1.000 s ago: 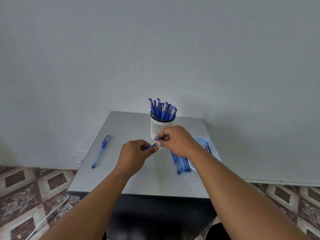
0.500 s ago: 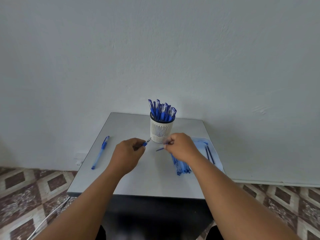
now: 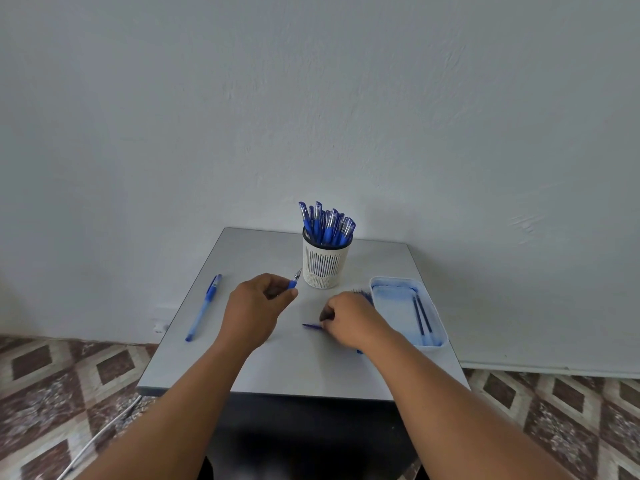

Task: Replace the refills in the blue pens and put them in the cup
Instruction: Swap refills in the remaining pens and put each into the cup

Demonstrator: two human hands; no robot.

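My left hand [image 3: 256,310] grips a blue pen [image 3: 294,280], whose metal tip sticks out towards the white slotted cup [image 3: 323,266]. That cup stands at the back of the table and is full of several blue pens [image 3: 327,225]. My right hand [image 3: 349,318] is low over the table beside the tray and pinches a thin dark blue refill [image 3: 312,326] that points left. A pile of blue refills [image 3: 363,296] lies mostly hidden under my right hand and wrist. One capped blue pen [image 3: 204,306] lies alone at the table's left side.
A shallow white tray [image 3: 431,342] at the right of the grey table [image 3: 294,368] holds two dark refills [image 3: 422,317]. A white wall stands right behind the table. Patterned floor tiles and a white cable [image 3: 100,434] show below left.
My hands have drawn apart. The refill has come out of the pen: my right hand carried it down and right to the table, while my left hand keeps the pen near the cup.
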